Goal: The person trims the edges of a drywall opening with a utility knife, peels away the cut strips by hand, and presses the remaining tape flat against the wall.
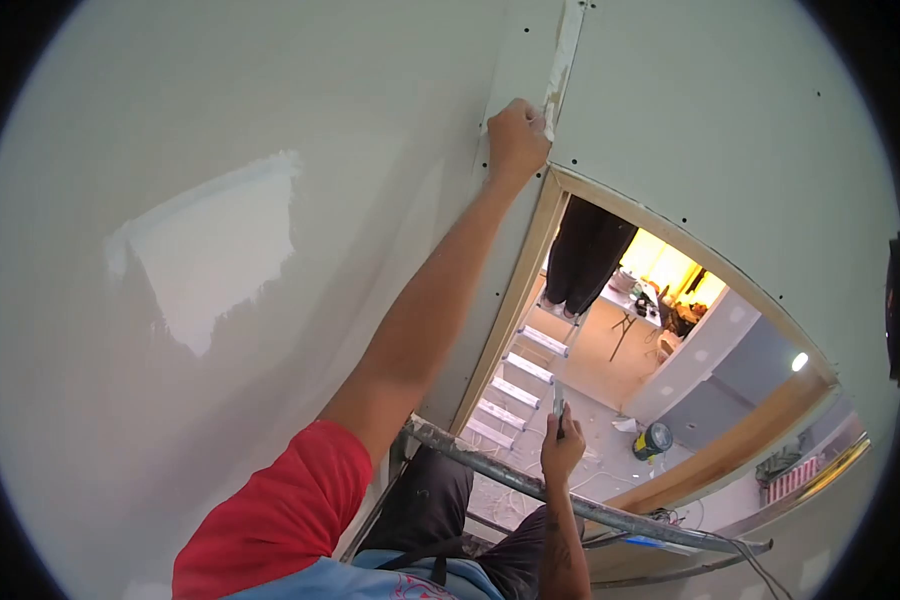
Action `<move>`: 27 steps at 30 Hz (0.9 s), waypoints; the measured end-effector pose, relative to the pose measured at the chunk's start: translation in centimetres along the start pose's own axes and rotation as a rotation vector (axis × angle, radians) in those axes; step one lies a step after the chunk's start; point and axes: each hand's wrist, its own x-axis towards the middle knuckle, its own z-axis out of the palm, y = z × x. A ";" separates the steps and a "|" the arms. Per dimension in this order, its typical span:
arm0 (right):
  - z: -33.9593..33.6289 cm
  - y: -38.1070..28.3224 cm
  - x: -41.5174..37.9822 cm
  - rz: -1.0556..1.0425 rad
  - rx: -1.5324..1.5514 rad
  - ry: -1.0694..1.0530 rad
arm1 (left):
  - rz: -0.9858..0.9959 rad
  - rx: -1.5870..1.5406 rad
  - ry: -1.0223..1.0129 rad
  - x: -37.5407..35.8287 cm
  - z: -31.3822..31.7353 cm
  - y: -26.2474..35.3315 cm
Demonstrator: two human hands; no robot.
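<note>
My left hand (518,138) reaches up to the wall corner just above the door frame. Its fingers are closed against a white strip of joint tape (564,62) that runs up the seam between the boards; the fingertips are partly hidden. Lower down, my right hand (562,452) is wrapped round the dark handle of a knife (559,396), its narrow grey blade pointing up. That hand is in front of the door opening, apart from the wall.
A metal scaffold rail (510,475) crosses in front of my legs. The wooden door frame (530,260) borders the opening. Beyond it are a stepladder (523,390) with a person's dark-trousered legs (585,250) on it, a bucket (653,441) and a cluttered table (630,300). Dried filler (220,250) patches the left wall.
</note>
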 end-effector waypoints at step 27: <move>0.1 3.3 -1.2 0.193 0.128 -0.204 | 0.436 0.481 -0.116 -3.2 -3.5 1.7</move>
